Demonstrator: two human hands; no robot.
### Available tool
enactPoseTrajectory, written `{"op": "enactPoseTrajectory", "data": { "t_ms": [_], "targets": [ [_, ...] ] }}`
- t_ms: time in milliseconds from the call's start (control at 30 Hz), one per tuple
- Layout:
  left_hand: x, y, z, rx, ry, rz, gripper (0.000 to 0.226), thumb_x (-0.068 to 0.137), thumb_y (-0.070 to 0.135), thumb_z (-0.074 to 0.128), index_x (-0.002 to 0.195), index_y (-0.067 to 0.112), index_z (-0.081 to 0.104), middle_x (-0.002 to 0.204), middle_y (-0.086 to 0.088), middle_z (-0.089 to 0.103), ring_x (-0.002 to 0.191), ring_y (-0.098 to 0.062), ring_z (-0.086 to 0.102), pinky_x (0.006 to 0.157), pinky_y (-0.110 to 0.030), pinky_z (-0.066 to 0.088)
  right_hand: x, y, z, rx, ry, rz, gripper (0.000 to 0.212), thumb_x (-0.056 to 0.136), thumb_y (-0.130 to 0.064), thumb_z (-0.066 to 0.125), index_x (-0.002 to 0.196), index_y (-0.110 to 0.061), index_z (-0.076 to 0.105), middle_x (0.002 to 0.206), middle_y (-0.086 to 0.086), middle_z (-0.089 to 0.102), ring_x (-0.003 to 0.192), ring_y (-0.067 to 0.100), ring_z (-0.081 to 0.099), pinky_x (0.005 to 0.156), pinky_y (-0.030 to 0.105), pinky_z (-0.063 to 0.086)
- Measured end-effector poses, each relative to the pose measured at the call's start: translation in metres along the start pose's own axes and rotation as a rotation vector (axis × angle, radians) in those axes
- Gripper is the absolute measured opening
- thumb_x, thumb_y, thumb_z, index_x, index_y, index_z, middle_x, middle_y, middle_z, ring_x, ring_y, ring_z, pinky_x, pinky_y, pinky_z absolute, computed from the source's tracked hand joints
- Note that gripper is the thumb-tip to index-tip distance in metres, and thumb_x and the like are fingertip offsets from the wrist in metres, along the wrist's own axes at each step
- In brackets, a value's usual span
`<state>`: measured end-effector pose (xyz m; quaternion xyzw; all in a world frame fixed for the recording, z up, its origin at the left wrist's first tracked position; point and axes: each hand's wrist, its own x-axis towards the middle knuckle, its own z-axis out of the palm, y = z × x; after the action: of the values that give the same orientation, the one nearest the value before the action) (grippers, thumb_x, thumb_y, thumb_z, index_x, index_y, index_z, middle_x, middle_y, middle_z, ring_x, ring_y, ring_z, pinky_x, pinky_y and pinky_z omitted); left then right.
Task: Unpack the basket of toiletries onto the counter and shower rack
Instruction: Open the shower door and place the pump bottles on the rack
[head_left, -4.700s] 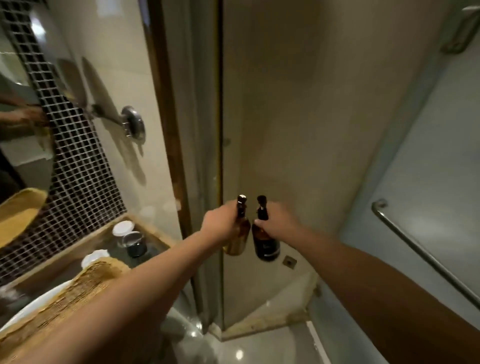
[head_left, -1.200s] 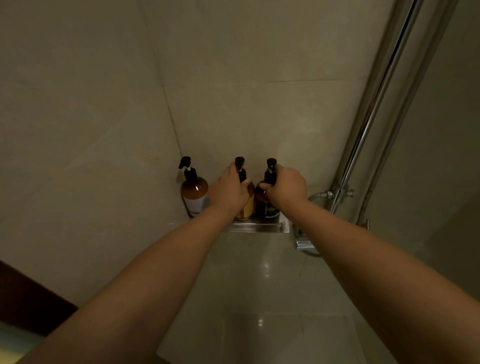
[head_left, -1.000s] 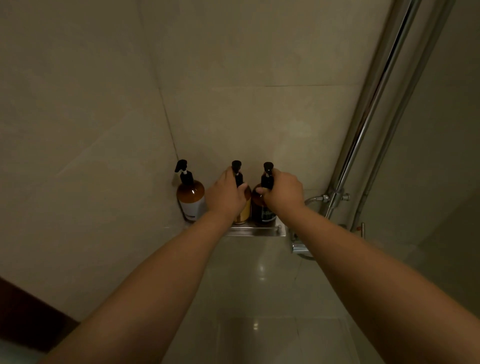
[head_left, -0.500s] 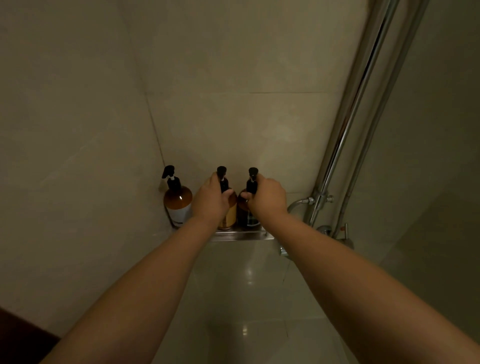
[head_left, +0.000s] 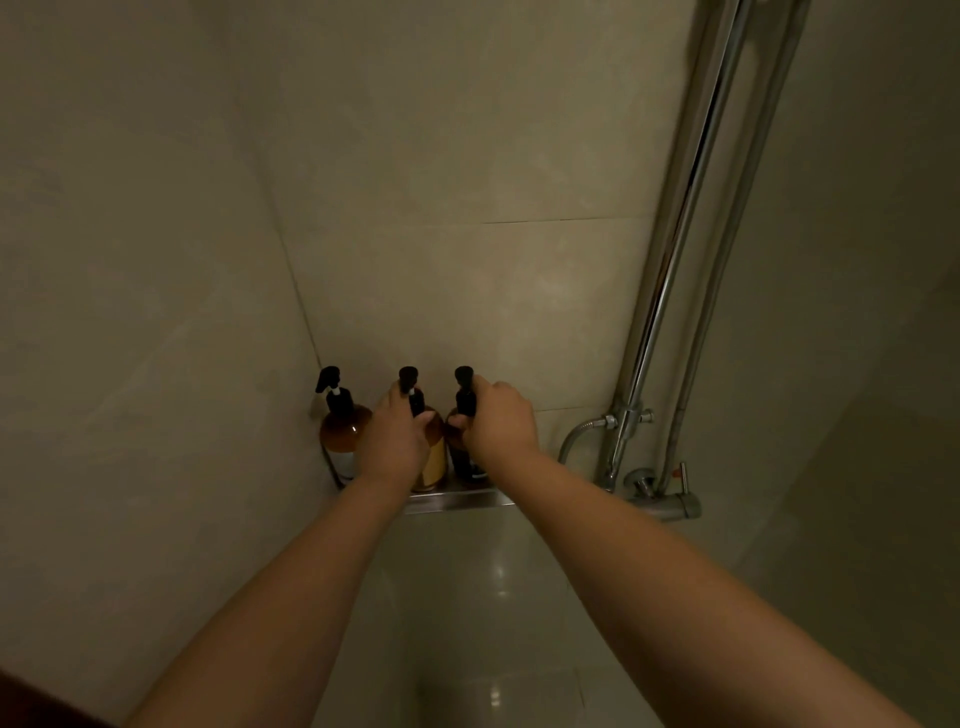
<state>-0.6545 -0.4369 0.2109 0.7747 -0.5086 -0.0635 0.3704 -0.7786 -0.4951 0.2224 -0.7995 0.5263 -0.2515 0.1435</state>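
Both hands reach to a steel shower rack (head_left: 457, 500) in a tiled corner. Left hand (head_left: 396, 441) grips the neck of a yellow pump bottle (head_left: 434, 462); right hand (head_left: 498, 421) grips the neck of a dark pump bottle (head_left: 464, 402). Three pump bottles stand upright in a row on the rack; the third, amber (head_left: 340, 434), stands untouched at far left. Two chrome shower pipes (head_left: 691, 218) rise at right.

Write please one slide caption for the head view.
Left hand and right hand each grip a pump bottle on the shower rack, beside a third bottle.
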Motion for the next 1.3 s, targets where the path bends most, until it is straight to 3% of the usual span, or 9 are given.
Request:
{"op": "enactPoseTrajectory", "data": {
  "t_ms": [233,433,867,967,1067,1133,1300],
  "targets": [
    [0.004,-0.008,-0.005,-0.016,0.02,-0.045,0.051,0.098,0.02,0.06,0.143,0.006,0.042,0.136,-0.018,0.056,0.124,-0.035,0.053,0.096,-0.042,0.045,0.004,-0.006,0.008,0.028,-0.009,-0.013,0.044,0.087,-0.034,0.073,0.122,-0.014,0.056,0.104,0.015,0.062,0.093,0.032,0.063,0.066,0.031,0.037],
    [0.005,-0.008,-0.003,-0.047,0.07,-0.04,0.052,0.095,0.015,0.063,0.142,0.006,0.044,0.129,-0.023,0.059,0.117,-0.04,0.057,0.09,-0.041,0.046,0.009,-0.008,0.007,0.062,-0.04,-0.001,0.05,0.087,-0.033,0.073,0.13,-0.015,0.055,0.109,0.015,0.063,0.098,0.033,0.063,0.071,0.033,0.042],
    [0.018,-0.018,0.004,-0.017,0.11,0.047,0.049,0.094,0.014,0.064,0.138,0.0,0.047,0.128,-0.028,0.057,0.12,-0.046,0.052,0.098,-0.05,0.043,0.007,-0.007,0.003,0.105,-0.061,-0.026,0.053,0.09,-0.034,0.071,0.135,-0.014,0.05,0.114,0.02,0.06,0.104,0.037,0.06,0.079,0.04,0.046],
    [0.016,-0.015,0.004,-0.041,0.078,0.005,0.053,0.096,0.012,0.061,0.144,0.0,0.041,0.135,-0.029,0.053,0.125,-0.045,0.05,0.102,-0.048,0.04,0.004,-0.006,0.002,0.103,-0.094,-0.027,0.061,0.092,-0.033,0.068,0.143,-0.014,0.042,0.122,0.021,0.058,0.109,0.038,0.058,0.084,0.041,0.046],
    [0.002,-0.01,0.004,-0.131,0.052,0.01,0.066,0.096,0.004,0.058,0.153,0.002,0.027,0.15,-0.024,0.04,0.137,-0.037,0.04,0.113,-0.04,0.03,-0.002,-0.004,-0.002,0.123,-0.167,-0.057,0.085,0.084,-0.029,0.076,0.151,-0.012,0.027,0.13,0.021,0.054,0.117,0.038,0.055,0.093,0.043,0.048],
    [-0.014,-0.01,0.006,-0.146,0.092,0.02,0.07,0.095,0.004,0.057,0.155,0.002,0.021,0.154,-0.022,0.033,0.14,-0.035,0.035,0.113,-0.035,0.027,-0.009,-0.002,-0.002,0.157,-0.186,-0.065,0.098,0.08,-0.026,0.08,0.154,-0.011,0.018,0.134,0.022,0.053,0.12,0.037,0.054,0.096,0.043,0.048],
    [-0.038,-0.015,0.007,-0.042,0.133,0.014,0.071,0.096,0.016,0.057,0.157,0.014,0.02,0.16,-0.012,0.028,0.14,-0.033,0.038,0.106,-0.044,0.04,-0.015,0.005,-0.001,0.243,-0.113,0.045,0.093,0.077,-0.032,0.082,0.152,-0.01,0.03,0.137,0.018,0.055,0.124,0.034,0.053,0.097,0.036,0.045]
  ]
}}
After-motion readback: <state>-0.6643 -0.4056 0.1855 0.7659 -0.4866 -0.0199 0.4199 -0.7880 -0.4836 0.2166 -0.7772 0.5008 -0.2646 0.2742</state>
